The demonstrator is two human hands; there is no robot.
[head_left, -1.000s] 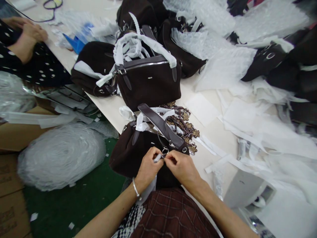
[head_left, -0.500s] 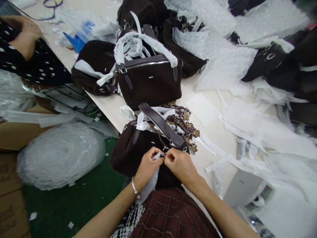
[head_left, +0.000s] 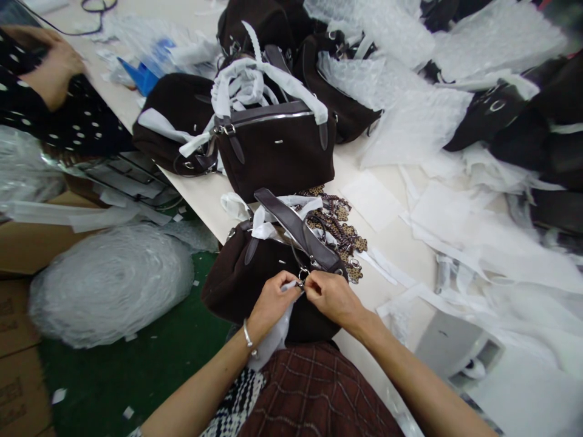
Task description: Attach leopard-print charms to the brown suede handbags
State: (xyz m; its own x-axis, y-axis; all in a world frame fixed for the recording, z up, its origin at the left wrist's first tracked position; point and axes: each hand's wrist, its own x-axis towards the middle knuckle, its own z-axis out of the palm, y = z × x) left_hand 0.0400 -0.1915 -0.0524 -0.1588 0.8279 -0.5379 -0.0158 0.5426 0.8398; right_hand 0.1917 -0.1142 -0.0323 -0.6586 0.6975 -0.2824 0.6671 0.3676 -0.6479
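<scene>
We look down on a person's two bare hands, nearly touching. The left hand (head_left: 276,298) pinches soft white wrapping (head_left: 277,337) that trails below it; the right hand (head_left: 334,297) has its fingertips closed at a small metal ring (head_left: 303,275). Their exact hold on the ring is too small for us to make out. Both hands are in front of a dark brown handbag (head_left: 230,282), tilted at the worktop's near edge, with leopard-print charms (head_left: 354,238) heaped just behind its right end. The pale worktop (head_left: 194,197) also carries paper sheets (head_left: 371,199) and rumpled bubble wrap (head_left: 414,130). Beyond, we see an upright brown handbag (head_left: 282,161), its handles wrapped in white, and further bags around it. To the left, another person's arm wears a polka-dot sleeve (head_left: 98,124). Below, a bubble-wrap roll (head_left: 112,288) stands on green floor (head_left: 109,385) beside cardboard boxes (head_left: 20,382); we cannot see inside the boxes or bags.
</scene>
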